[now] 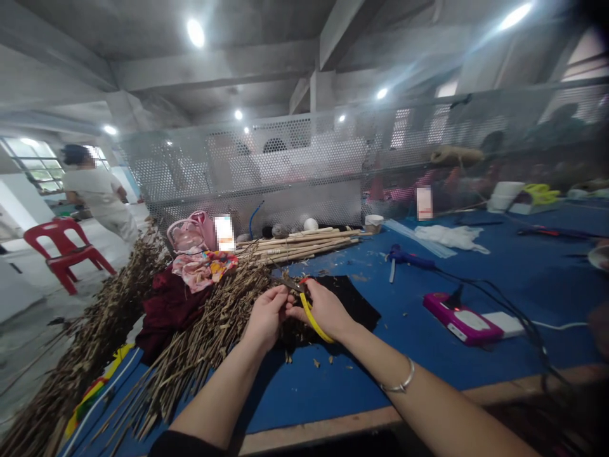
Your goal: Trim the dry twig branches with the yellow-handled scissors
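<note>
My right hand (326, 308) is closed around a pair of scissors (309, 315) with yellow and red handles. The metal blades point left, towards the fingertips of my left hand (269, 312). That hand is closed in a pinch beside the blades; what it grips is too small to make out. Both hands are over a black cloth (359, 304) scattered with brown plant bits. Dried brown stalks (209, 324) lie in a big heap just left of my left hand, their cut ends towards me.
On the blue table (328, 393) are pale sticks (304, 244), a glue gun (404, 256), a magenta power strip (459, 319) with cables, and a white plastic bag (450, 237). A perforated metal screen (266, 165) runs behind. Left are a red chair (61, 244) and a person (98, 190).
</note>
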`<state>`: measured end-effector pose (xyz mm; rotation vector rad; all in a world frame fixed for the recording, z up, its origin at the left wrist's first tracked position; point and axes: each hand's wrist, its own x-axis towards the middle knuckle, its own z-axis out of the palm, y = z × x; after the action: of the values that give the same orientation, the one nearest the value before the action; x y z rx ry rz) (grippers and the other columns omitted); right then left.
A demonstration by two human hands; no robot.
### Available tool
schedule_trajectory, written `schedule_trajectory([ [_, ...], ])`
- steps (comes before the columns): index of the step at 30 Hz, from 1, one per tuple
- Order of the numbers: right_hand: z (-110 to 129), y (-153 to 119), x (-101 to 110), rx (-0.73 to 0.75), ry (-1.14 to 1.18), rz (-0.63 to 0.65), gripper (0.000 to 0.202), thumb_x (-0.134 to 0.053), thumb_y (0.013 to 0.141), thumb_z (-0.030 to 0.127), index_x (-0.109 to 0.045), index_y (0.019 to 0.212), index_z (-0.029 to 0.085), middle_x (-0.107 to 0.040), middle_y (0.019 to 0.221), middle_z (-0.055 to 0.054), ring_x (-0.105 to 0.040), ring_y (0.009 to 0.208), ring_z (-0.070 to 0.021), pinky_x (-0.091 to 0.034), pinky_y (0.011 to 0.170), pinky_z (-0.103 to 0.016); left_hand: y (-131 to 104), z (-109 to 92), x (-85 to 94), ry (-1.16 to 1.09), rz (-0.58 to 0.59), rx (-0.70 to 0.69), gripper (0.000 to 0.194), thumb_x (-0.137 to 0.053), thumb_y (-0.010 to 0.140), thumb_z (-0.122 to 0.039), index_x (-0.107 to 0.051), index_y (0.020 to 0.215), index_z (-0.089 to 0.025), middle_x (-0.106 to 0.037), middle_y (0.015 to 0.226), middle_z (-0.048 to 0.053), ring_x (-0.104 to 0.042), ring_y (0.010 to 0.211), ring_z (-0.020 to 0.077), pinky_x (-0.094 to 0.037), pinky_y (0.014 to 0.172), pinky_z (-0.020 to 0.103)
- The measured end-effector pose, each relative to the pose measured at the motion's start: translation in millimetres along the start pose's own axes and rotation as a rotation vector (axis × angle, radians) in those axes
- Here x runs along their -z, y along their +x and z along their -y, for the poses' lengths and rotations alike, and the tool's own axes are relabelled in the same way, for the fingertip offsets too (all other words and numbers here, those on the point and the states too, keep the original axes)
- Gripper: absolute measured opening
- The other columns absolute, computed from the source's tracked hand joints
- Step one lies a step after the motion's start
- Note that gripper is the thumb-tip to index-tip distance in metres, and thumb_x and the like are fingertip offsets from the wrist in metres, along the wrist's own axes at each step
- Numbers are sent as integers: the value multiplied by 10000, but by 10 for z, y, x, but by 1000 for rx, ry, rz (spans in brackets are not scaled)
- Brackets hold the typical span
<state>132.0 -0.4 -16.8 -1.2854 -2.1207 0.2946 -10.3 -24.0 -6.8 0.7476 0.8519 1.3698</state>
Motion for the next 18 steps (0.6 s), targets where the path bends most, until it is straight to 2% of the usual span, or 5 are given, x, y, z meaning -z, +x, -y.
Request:
schedule_trajectory([
  [3, 6, 3, 11, 9, -1, -3, 490, -633, 623, 551, -462, 913, 194, -567, 844, -45, -548, 801, -188, -350, 651, -252, -6, -3, -11, 11, 1, -14, 274, -725, 558, -286, -584, 718, -115, -572, 576, -15, -467, 449, 32, -397, 443, 142],
  [9, 5, 5, 24, -79, -77, 34, 502, -590, 623, 613, -448, 894, 215, -602, 744, -11, -586, 690, -184, -306, 549, -230, 18, 3, 14, 52, -22, -64, 325, -726, 551, -331, -586, 754, -120, -568, 572, -19, -477, 458, 40, -392, 447, 148],
  [13, 18, 22, 46, -115, -150, 62, 508, -549, 629, 652, -461, 877, 218, -625, 731, -23, -601, 695, -197, -287, 534, -231, 38, 25, 38, 104, -51, -90, 303, -706, 574, -360, -575, 703, -119, -560, 571, -22, -473, 460, 39, -397, 460, 154],
  [18, 34, 39, 77, -173, -188, 148, 513, -529, 639, 665, -502, 872, 209, -631, 753, -44, -607, 710, -209, -269, 513, -234, 57, 52, 56, 149, -92, -86, 324, -705, 561, -387, -577, 693, -119, -563, 577, -19, -470, 455, 38, -400, 472, 164],
])
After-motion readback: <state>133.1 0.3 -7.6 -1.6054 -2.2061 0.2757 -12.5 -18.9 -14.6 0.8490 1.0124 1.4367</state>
